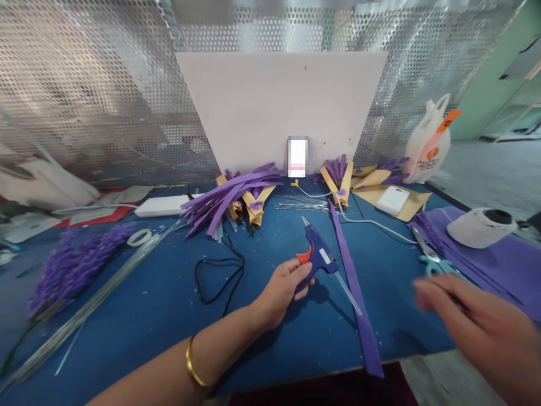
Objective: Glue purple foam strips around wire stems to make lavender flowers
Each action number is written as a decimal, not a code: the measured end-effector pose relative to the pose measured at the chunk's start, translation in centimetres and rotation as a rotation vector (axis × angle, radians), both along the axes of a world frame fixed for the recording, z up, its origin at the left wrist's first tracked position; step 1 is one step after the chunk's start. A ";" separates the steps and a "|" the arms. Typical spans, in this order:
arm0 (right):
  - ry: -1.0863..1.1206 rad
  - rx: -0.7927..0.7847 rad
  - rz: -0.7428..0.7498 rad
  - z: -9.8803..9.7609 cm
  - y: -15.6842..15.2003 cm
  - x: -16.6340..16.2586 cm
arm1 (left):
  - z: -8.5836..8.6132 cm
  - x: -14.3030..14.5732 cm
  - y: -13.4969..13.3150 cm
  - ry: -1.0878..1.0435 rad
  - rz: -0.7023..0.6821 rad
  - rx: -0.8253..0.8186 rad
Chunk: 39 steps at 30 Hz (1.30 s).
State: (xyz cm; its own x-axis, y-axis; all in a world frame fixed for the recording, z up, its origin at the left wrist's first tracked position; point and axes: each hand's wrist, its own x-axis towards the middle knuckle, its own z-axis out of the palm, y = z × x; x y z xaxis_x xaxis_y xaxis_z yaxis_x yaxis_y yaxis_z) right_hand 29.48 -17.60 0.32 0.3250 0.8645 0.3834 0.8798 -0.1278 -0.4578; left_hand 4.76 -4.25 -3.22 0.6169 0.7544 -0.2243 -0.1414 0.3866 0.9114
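Observation:
My left hand (287,282) is wrapped round the handle of a blue hot glue gun (319,251) with an orange trigger. The nozzle points up and away, and a clear glue stick (349,293) sticks out of its rear. Just right of the gun, a long purple strip (353,282) lies on the blue table, reaching its front edge. My right hand (486,327) is raised at the lower right, fingers curled in and their tips blurred; what they hold, if anything, does not show. Beyond it lie scissors with teal handles (433,259), nearest to that hand.
Purple strips (236,192) lie over kraft-wrapped flower bunches at the back, near thin metal wires (302,204). Purple flower stems (76,265), clear sticks (97,299) and a tape roll (139,237) are left. A black cord (220,261) loops mid-table. A white spool (479,228) stands right.

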 end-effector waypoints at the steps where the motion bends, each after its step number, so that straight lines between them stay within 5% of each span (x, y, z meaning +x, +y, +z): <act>1: 0.162 0.014 0.131 1.3 2.7 -1.2 | -0.1 -0.1 0.0 -0.002 -0.005 -0.005; 5: 0.573 -0.211 0.389 2.9 12.0 -5.4 | -0.3 -0.5 0.2 -0.020 -0.025 -0.018; 9: 0.759 -0.387 0.520 1.4 15.5 -7.4 | -0.4 -0.7 0.3 -0.007 -0.029 -0.013; 16: 0.884 -0.371 0.505 0.1 14.7 -7.5 | -0.4 -0.6 0.1 0.048 -0.072 0.034; 26: 0.717 -0.197 0.428 -0.9 14.4 -8.0 | 0.0 -0.7 0.3 0.088 -0.075 0.059; 39: 0.675 -0.169 0.300 -1.4 14.5 -8.1 | 0.4 -0.2 -0.1 0.115 -0.063 0.040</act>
State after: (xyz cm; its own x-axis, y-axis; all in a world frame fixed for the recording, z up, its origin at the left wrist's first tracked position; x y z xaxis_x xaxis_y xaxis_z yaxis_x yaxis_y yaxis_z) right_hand 21.33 -3.07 -1.05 0.1836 0.9822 0.0394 0.4232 -0.0428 -0.9050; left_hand 4.53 -4.39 -2.77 0.6350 0.7250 -0.2667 -0.0120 0.3544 0.9350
